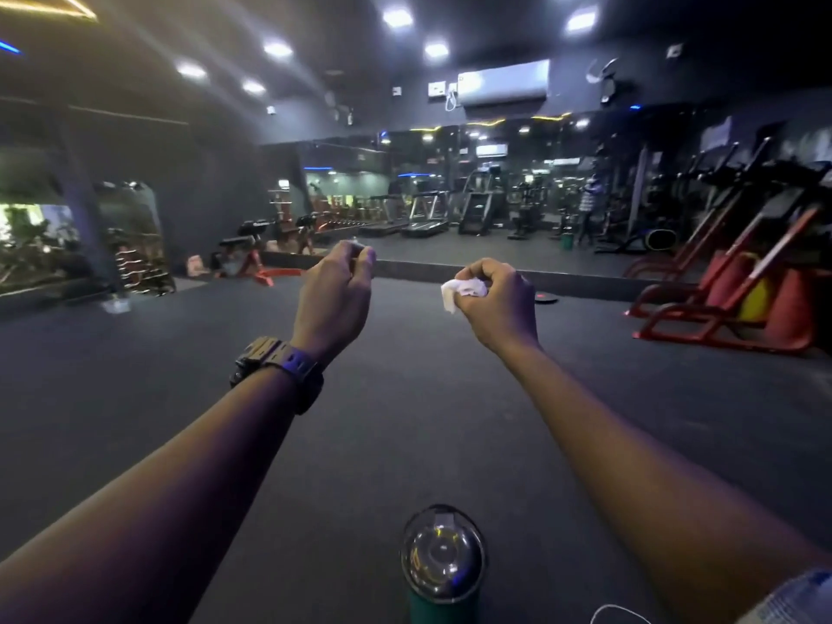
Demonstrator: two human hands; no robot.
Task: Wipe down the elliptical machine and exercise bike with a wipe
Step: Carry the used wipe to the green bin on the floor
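Both my arms are stretched out over the dark gym floor. My right hand (497, 304) is closed on a crumpled white wipe (463, 292) that sticks out to the left of the fingers. My left hand (335, 292), with a dark watch (279, 371) on the wrist, has its fingers curled shut; a tiny bit of something may show at the fingertips, too small to tell. No elliptical or exercise bike is within reach; dark cardio machines (427, 213) show far off in the wall mirror.
A green bottle with a clear domed lid (443, 565) stands at the bottom centre below my arms. Red-framed machines (738, 281) line the right side. A red bench (252, 258) and a weight rack (139, 263) stand at the left. Open dark floor (405, 398) lies ahead.
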